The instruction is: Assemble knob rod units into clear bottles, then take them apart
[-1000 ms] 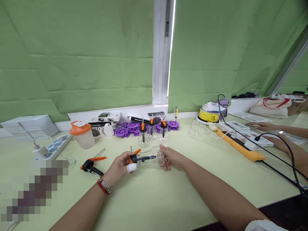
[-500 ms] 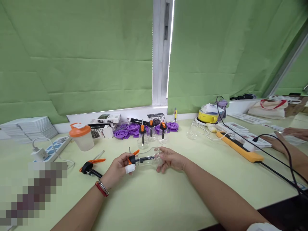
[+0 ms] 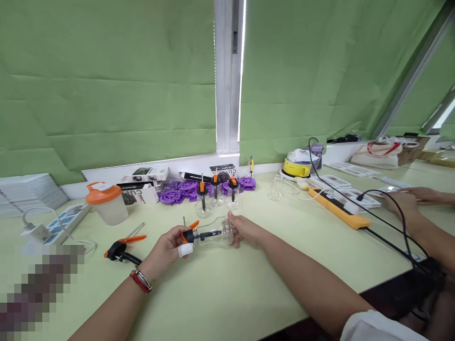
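Note:
A clear small bottle (image 3: 217, 233) lies sideways above the pale green table (image 3: 227, 289), held between both hands. My left hand (image 3: 166, 247), with a white bandage on one finger, grips the black and orange pump head (image 3: 188, 234) at the bottle's neck. My right hand (image 3: 242, 229) holds the bottle's round base. A thin black tube shows inside the clear body. Three finished bottles with orange and black tops (image 3: 215, 195) stand just behind my hands.
A loose orange and black pump head (image 3: 122, 247) lies left of my left hand. An orange-lidded cup (image 3: 104, 202), boxes, purple discs (image 3: 179, 190) and a yellow power strip (image 3: 336, 209) line the back. Another person's hands (image 3: 408, 199) rest at the right.
The view has shifted, so everything sits slightly further left in the frame. Both hands keep hold of the bottle; my right fingers have shifted a little on its base.

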A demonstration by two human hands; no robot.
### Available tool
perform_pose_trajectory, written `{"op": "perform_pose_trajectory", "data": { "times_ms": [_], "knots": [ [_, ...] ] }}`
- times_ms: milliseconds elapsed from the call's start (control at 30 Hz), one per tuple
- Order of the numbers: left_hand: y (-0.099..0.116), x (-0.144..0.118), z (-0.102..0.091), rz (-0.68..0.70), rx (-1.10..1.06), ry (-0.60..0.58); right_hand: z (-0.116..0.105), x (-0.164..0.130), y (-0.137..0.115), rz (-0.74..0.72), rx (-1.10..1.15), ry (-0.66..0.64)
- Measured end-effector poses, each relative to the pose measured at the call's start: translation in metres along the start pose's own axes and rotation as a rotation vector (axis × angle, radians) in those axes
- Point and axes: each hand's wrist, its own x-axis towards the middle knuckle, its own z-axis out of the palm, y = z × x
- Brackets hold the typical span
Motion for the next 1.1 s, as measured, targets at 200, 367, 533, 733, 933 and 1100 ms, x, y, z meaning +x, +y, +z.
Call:
{"op": "perform_pose_trajectory", "data": {
  "times_ms": [200,367,533,733,933,1100],
  "knots": [
    [-0.006,0.003,-0.007,0.023,0.037,0.057,-0.004,-0.007,-0.005,-0.163,0.142,-0.171],
    [-0.009,0.002,-0.006,0.042,0.029,0.02,-0.003,0.0,0.001,-0.063,0.119,-0.115],
    [-0.009,0.002,-0.003,0.039,0.026,-0.003,0.003,0.007,0.005,0.053,0.017,-0.047],
    [-0.01,0.003,-0.004,0.017,0.004,0.009,0.007,0.003,0.003,-0.029,0.047,0.029],
    [-0.006,0.002,-0.006,0.024,0.007,0.051,-0.001,-0.005,0.002,-0.141,0.16,-0.142],
    [-0.009,0.003,-0.007,0.019,-0.01,0.025,0.002,-0.002,0.004,-0.111,0.147,-0.101]
  ]
}}
